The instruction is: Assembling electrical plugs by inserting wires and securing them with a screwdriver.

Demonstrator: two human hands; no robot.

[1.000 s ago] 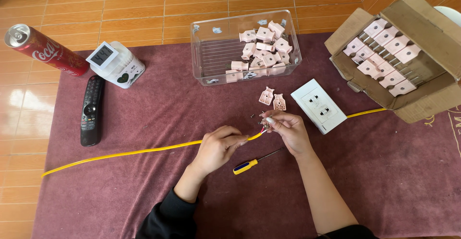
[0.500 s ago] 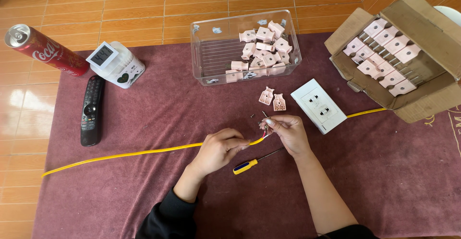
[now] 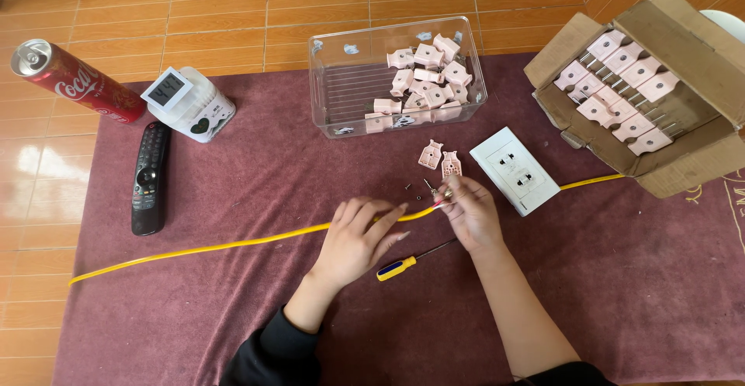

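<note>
Right hand [image 3: 469, 214] pinched tight, fingertips together on the stripped end of the yellow cable [image 3: 233, 244], a small metal bit showing at the tips. Left hand [image 3: 358, 237] resting over the cable just beside it, fingers half curled and loosely closed on the yellow sheath, pinning it to the maroon cloth [image 3: 194, 316]. Cable running out left across the cloth toward the edge, and out right behind the white socket plate [image 3: 514, 170] toward the cardboard box [image 3: 683, 169]. Just below the hands, a screwdriver [image 3: 403, 264] with blue and yellow handle, lying flat, untouched. Just above the right hand, two pink plug halves [image 3: 440, 158] side by side, a few tiny screws [image 3: 407, 187] near them. Farther up, clear plastic bin [image 3: 341, 83] with a heap of pink plug shells [image 3: 423, 83] in its right half. Far right, open cardboard box packed with rows of pink plugs [image 3: 621, 87], prongs showing. Off to the left, black remote [image 3: 149, 176], small white digital clock [image 3: 167, 87] leaning on a white tub [image 3: 203, 114], red drinks can [image 3: 74, 82] on its side
</note>
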